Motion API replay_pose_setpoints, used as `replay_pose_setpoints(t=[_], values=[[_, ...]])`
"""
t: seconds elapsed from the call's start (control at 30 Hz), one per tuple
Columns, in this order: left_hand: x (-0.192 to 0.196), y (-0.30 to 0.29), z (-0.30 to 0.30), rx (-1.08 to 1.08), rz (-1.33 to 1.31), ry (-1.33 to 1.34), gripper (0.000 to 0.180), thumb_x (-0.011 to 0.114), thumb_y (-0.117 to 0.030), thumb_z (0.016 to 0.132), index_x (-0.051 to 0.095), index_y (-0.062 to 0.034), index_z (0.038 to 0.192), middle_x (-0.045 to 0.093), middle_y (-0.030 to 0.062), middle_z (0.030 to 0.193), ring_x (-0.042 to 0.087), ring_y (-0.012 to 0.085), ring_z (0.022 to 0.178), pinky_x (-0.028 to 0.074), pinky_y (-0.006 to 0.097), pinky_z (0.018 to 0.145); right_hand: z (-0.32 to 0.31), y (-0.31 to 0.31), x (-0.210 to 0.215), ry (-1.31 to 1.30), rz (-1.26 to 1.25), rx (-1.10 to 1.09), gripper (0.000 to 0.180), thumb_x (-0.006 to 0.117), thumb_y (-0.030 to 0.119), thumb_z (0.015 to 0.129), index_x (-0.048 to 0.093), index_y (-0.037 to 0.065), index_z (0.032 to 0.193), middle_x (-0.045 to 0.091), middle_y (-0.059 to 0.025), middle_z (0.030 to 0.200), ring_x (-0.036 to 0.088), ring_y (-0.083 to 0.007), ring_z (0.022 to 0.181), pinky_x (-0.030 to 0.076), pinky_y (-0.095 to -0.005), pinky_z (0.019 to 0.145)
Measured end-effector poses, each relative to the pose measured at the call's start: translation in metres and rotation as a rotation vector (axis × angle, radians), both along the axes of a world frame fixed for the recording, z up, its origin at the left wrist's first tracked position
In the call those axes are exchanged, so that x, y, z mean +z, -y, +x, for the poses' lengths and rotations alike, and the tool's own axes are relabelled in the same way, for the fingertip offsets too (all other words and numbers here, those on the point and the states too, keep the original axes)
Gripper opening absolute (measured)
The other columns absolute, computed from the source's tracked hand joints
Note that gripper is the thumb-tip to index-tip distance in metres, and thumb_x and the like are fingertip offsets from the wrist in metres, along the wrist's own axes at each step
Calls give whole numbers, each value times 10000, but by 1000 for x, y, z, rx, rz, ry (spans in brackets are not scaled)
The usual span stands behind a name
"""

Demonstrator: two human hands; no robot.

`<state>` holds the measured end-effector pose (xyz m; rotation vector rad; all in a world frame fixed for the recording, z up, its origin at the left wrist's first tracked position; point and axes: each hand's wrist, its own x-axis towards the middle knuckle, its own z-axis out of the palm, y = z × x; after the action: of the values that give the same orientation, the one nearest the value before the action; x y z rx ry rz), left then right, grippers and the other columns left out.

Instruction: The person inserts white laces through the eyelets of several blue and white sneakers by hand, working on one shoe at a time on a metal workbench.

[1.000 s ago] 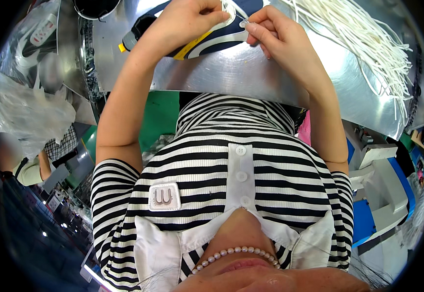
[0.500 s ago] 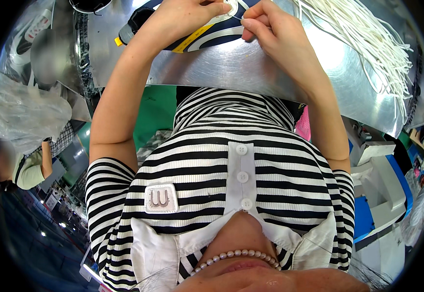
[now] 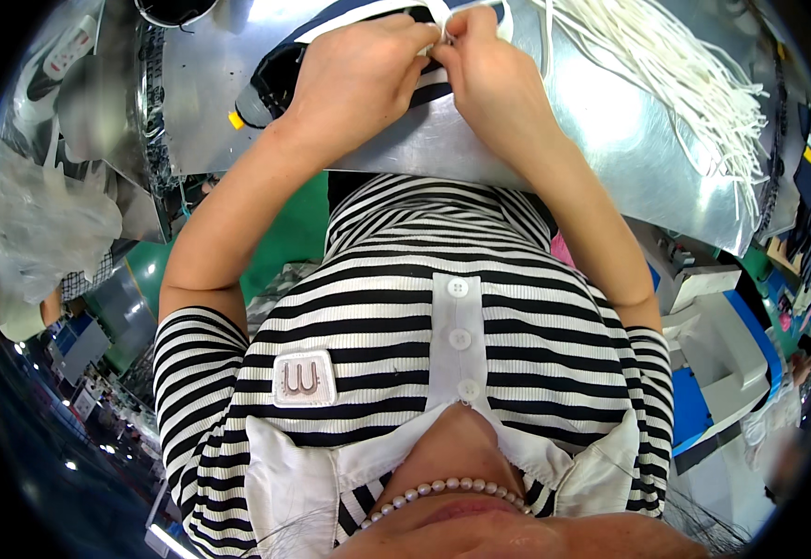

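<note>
A navy shoe upper (image 3: 280, 73) with white stripes, a black lining and a grey heel end with a yellow tab lies on the metal tabletop at the top of the view. Over its middle, my left hand (image 3: 364, 70) is closed, its thumb and fingertips pinched on a white lace (image 3: 442, 19). My right hand (image 3: 489, 79) meets it there, thumb and finger pinched on the same lace. Both sets of fingertips nearly touch, and they hide where the lace passes into the upper.
A thick bundle of white laces (image 3: 675, 79) is spread over the right of the metal table (image 3: 601, 121). A dark round container (image 3: 175, 9) stands at the far left. Clear plastic bags (image 3: 38, 214) hang near a co-worker at left. A blue and white machine (image 3: 727, 363) stands at right.
My left hand has turned over the upper, knuckles up, and my right hand has moved in to meet it. The upper has shifted and its yellow band is now covered.
</note>
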<state>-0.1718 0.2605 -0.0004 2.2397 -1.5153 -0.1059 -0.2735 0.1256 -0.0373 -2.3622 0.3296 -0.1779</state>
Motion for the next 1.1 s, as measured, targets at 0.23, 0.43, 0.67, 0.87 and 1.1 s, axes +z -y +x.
replay_pose_setpoints(t=[0.23, 0.43, 0.67, 0.87, 1.1], values=[[-9, -47, 9, -169, -205, 391, 334, 655, -88, 737, 689, -94, 1070, 601, 4, 780, 596, 167, 634, 479, 314, 536, -38, 68, 75, 193, 428, -8, 263, 722, 171, 878, 620, 35, 1078, 699, -54, 895, 637, -132, 790, 495, -287, 690], [6, -39, 16, -76, 9, 107, 385, 637, -175, 845, 629, -33, 1203, 645, 84, 950, 647, 258, 849, 521, 354, 791, 21, 66, 18, 47, 352, -42, 519, 872, 306, 717, 558, 53, 1043, 597, -20, 837, 542, -111, 729, 460, -254, 684], [15, -50, 56, 180, 339, -1068, 475, 571, -427, 978, 637, -49, 1258, 631, 82, 1216, 563, 179, 1116, 407, 295, 999, 15, 38, 8, 267, 396, -109, 516, 885, 233, 717, 526, 40, 1035, 592, -10, 836, 512, -77, 691, 425, -209, 598], [8, -22, 44, 289, 264, -1163, 296, 707, -305, 870, 738, -62, 1037, 707, 57, 1030, 595, 111, 998, 453, 287, 902, 9, 39, 9, 177, 356, -175, 465, 868, 214, 748, 533, 43, 1022, 559, 6, 857, 498, -73, 714, 424, -215, 599], [-24, -24, 52, 231, -148, -405, 207, 650, -191, 852, 723, -7, 914, 730, 107, 847, 688, 231, 771, 523, 334, 742, 14, 39, 17, 45, 667, -312, 419, 829, 194, 792, 531, 39, 1043, 640, -87, 904, 596, -120, 755, 477, -245, 625]])
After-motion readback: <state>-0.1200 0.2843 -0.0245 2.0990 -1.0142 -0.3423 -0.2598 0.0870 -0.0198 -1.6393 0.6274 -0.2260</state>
